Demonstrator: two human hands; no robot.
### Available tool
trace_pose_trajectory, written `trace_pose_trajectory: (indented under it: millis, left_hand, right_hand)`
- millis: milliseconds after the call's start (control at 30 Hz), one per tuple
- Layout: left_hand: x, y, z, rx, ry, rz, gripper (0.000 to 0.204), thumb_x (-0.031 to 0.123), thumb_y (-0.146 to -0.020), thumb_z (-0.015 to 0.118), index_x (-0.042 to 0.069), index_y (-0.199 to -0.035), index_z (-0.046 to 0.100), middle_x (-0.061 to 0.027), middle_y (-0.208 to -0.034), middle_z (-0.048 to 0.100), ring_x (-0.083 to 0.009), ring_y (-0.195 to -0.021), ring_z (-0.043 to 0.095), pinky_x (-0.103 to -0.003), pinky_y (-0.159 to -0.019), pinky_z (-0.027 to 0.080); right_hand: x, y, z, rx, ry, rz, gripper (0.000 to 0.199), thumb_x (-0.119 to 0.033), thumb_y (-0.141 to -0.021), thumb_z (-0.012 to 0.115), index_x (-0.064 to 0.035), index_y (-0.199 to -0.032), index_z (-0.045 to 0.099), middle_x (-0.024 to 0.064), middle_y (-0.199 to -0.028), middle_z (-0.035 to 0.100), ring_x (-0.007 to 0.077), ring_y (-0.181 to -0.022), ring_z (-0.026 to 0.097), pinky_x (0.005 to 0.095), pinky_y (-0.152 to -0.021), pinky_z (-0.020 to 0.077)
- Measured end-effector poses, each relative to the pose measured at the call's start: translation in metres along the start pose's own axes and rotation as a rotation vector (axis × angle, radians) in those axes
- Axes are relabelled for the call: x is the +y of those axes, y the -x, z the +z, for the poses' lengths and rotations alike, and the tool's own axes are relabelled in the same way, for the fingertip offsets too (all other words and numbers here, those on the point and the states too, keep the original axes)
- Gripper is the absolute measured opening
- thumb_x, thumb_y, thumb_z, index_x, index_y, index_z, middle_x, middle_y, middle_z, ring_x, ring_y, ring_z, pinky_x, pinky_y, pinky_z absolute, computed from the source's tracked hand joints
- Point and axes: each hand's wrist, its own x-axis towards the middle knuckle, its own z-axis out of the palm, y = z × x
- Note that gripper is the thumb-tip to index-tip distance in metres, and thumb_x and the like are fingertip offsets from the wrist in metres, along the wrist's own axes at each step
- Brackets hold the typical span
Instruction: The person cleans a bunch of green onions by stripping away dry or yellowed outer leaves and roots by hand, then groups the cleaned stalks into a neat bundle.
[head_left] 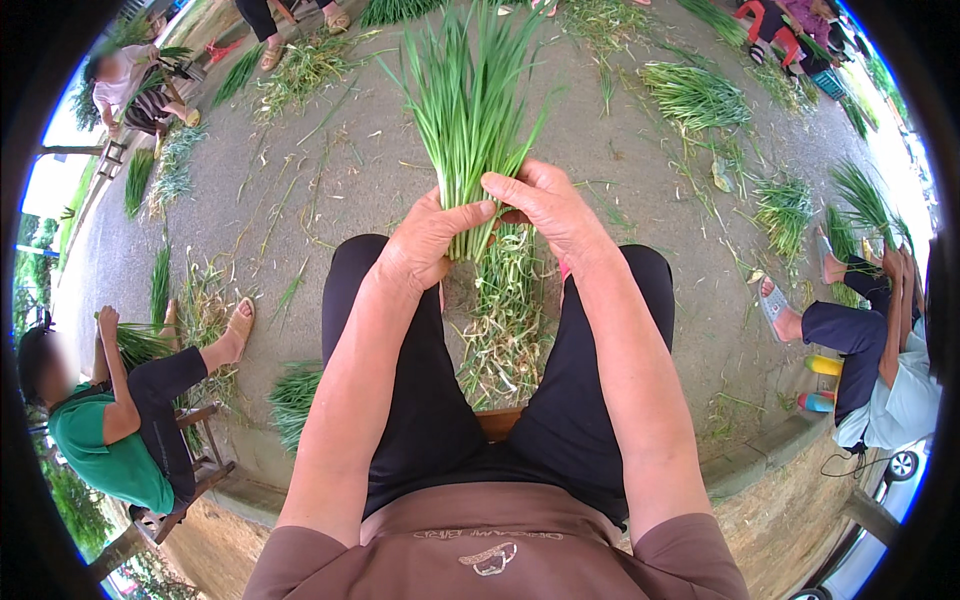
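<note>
Between the knees, both hands clasp one bunch of long green chive-like stalks [468, 120] at its pale base, leaves fanning toward twelve o'clock so loose trimmings drop clear. Left hand [425, 240] wraps it with fingers curled shut; right hand [545, 205] closes over from three o'clock. Discarded stalk litter [505, 330] heaps on grey pavement [330, 180] below, at six o'clock.

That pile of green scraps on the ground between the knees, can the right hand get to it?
Probably yes. The scrap pile lies just below the right hand with nothing between, but that hand is busy on the green bunch, held with the left hand.
</note>
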Motion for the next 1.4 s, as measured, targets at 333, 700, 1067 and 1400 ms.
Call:
trace_pose_trajectory:
  millis: [333,700,1067,1400]
  left_hand:
    - [-0.0022,-0.0009,-0.0037,-0.070,-0.001,-0.029,0.035,0.005,-0.080,0.069,0.001,-0.112,0.057,-0.0067,-0.099,0.064,-0.0162,-0.088,0.061,-0.032,-0.081,0.050]
    - [-0.0037,-0.0028,-0.0038,-0.071,0.034,-0.022,0.032,0.005,-0.083,0.066,0.001,-0.113,0.056,-0.0071,-0.100,0.064,-0.0167,-0.089,0.062,-0.033,-0.080,0.051]
    - [-0.0010,-0.0004,-0.0034,-0.088,0.044,-0.047,0.034,0.004,-0.084,0.063,0.003,-0.116,0.053,-0.0086,-0.102,0.063,-0.0199,-0.089,0.063,-0.033,-0.075,0.053]
    - [0.0028,0.0048,-0.0049,-0.164,-0.054,-0.055,0.031,0.011,-0.082,0.067,0.003,-0.109,0.054,-0.0069,-0.089,0.062,-0.0163,-0.077,0.061,-0.030,-0.067,0.051]
  right_hand:
    - [-0.0024,0.0035,0.0033,-0.027,-0.038,0.016,0.032,-0.026,-0.083,0.068,-0.0019,-0.103,0.063,0.0035,-0.086,0.064,0.0112,-0.073,0.060,0.0262,-0.066,0.0490]
    - [0.0015,0.0002,0.0026,0.031,0.006,-0.011,0.026,-0.023,-0.083,0.064,-0.0015,-0.097,0.064,0.0054,-0.080,0.064,0.0148,-0.066,0.059,0.0294,-0.054,0.0476]
    - [0.0023,0.0011,0.0037,-0.027,-0.059,-0.020,0.028,-0.026,-0.084,0.066,-0.0023,-0.098,0.063,0.0041,-0.079,0.064,0.0121,-0.064,0.060,0.0270,-0.051,0.0498]
    - [0.0044,-0.0016,0.0062,-0.085,-0.068,-0.105,0.031,-0.027,-0.081,0.070,-0.0040,-0.100,0.063,0.0046,-0.088,0.065,0.0124,-0.073,0.060,0.0258,-0.060,0.0476]
